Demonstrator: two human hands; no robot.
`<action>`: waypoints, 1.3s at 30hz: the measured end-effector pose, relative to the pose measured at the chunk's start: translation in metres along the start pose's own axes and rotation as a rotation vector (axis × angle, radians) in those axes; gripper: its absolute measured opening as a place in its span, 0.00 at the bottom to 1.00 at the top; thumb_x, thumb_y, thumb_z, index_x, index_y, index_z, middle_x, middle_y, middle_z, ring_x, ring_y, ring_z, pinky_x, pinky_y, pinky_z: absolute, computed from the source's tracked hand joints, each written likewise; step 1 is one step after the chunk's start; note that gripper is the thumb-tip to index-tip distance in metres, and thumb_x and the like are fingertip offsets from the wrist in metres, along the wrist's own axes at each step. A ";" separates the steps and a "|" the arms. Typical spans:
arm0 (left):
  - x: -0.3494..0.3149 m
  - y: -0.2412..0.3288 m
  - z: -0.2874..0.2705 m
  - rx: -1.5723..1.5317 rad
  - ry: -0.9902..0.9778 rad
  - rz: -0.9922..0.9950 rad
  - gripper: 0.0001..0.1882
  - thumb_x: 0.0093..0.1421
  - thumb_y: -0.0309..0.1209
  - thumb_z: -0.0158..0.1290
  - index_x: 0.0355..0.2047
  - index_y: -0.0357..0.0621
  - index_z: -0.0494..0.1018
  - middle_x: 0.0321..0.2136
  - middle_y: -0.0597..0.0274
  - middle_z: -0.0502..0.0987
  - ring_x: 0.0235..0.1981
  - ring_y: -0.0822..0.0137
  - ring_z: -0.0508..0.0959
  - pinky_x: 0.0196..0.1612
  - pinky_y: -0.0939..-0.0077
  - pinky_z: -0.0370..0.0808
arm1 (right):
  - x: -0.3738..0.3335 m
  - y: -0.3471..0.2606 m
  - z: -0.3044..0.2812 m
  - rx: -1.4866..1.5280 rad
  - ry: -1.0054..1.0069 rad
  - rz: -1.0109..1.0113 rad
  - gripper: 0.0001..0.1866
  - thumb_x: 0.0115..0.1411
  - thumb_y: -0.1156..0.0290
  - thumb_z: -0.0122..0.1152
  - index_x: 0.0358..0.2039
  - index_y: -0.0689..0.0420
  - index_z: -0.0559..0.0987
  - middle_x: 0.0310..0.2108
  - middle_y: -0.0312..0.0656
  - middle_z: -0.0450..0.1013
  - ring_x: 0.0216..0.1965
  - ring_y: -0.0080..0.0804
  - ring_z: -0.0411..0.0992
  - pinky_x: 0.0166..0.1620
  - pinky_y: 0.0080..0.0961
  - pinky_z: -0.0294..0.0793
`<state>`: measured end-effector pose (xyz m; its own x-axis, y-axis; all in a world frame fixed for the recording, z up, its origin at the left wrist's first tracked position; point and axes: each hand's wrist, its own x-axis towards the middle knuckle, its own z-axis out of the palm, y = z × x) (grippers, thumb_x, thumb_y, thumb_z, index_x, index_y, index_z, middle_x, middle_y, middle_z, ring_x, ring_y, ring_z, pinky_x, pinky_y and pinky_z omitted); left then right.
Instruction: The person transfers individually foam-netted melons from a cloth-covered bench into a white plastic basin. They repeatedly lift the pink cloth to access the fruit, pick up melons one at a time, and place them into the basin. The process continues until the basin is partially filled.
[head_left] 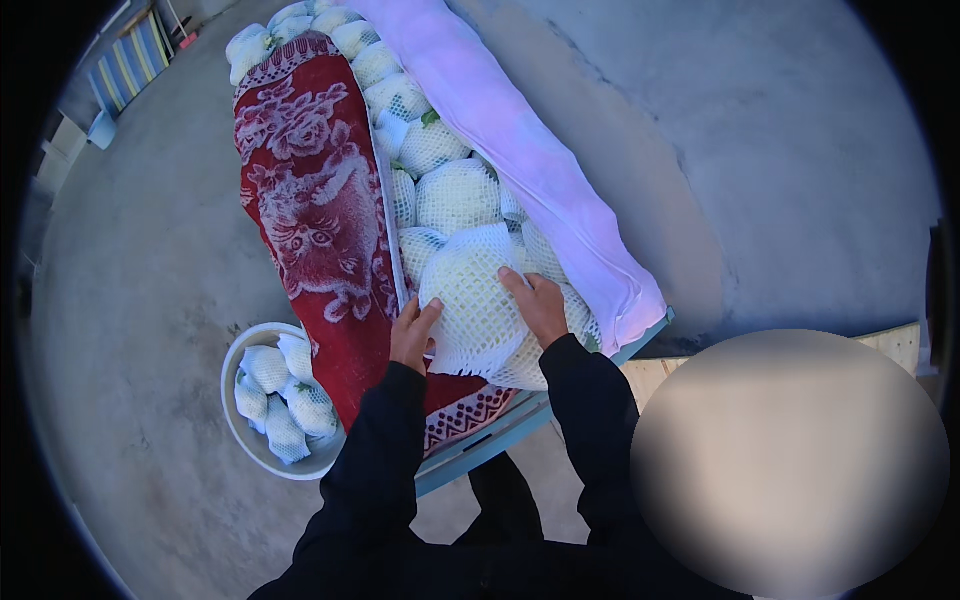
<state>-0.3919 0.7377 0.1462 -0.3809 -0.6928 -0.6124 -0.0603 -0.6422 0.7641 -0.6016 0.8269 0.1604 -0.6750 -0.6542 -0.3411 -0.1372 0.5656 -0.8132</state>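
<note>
Between my hands is a pale round fruit or vegetable in a white foam net (470, 295); its exact kind is hidden by the net. My left hand (413, 335) grips its left edge, thumb on top. From the right, my right hand (540, 303) pinches the net with thumb and fingers. It sits at the near end of a long row of similar netted rounds (457, 195), a few showing green leaf. Left of the row lies a red patterned blanket (312, 215); a pink-lilac cloth (540, 170) covers the right side.
A blue-green frame edge (480, 450) runs along the near end of the load. On the floor to the left stands a white basin (240, 420) with several netted rounds (285, 430). Pale wooden boards (650, 375) lie at the right, partly behind a blurred oval. A striped panel (130, 65) leans far left.
</note>
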 end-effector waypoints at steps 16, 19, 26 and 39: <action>0.135 -0.035 0.078 -0.061 -0.053 0.095 0.30 0.64 0.37 0.60 0.63 0.37 0.68 0.50 0.63 0.78 0.44 0.75 0.76 0.45 0.80 0.71 | 0.129 0.028 -0.035 -0.513 -0.019 0.002 0.31 0.64 0.45 0.53 0.43 0.66 0.82 0.38 0.67 0.78 0.44 0.61 0.77 0.49 0.49 0.74; 0.146 -0.054 0.068 -0.115 -0.145 0.139 0.33 0.66 0.35 0.58 0.66 0.34 0.63 0.56 0.56 0.75 0.54 0.68 0.75 0.58 0.74 0.70 | 0.113 -0.005 -0.044 -0.846 -0.046 -0.118 0.27 0.63 0.47 0.55 0.39 0.63 0.82 0.36 0.64 0.78 0.40 0.57 0.78 0.42 0.51 0.76; 0.163 -0.087 0.076 -0.089 -0.155 0.239 0.40 0.65 0.39 0.59 0.69 0.30 0.55 0.61 0.49 0.70 0.56 0.64 0.73 0.59 0.73 0.69 | 0.088 0.034 -0.024 -0.789 0.222 -0.417 0.21 0.63 0.53 0.61 0.49 0.54 0.79 0.41 0.51 0.74 0.37 0.51 0.79 0.38 0.47 0.79; 0.136 -0.053 0.059 -0.115 -0.091 0.083 0.41 0.64 0.42 0.60 0.70 0.35 0.56 0.59 0.46 0.70 0.56 0.59 0.74 0.58 0.68 0.71 | 0.069 0.021 -0.027 -0.716 0.185 -0.360 0.28 0.61 0.52 0.64 0.52 0.62 0.79 0.42 0.57 0.76 0.39 0.57 0.77 0.41 0.47 0.76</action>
<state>-0.4950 0.6969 0.0348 -0.4621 -0.7158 -0.5235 0.0786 -0.6211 0.7798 -0.6704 0.8075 0.1324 -0.6016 -0.7986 0.0173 -0.7550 0.5613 -0.3391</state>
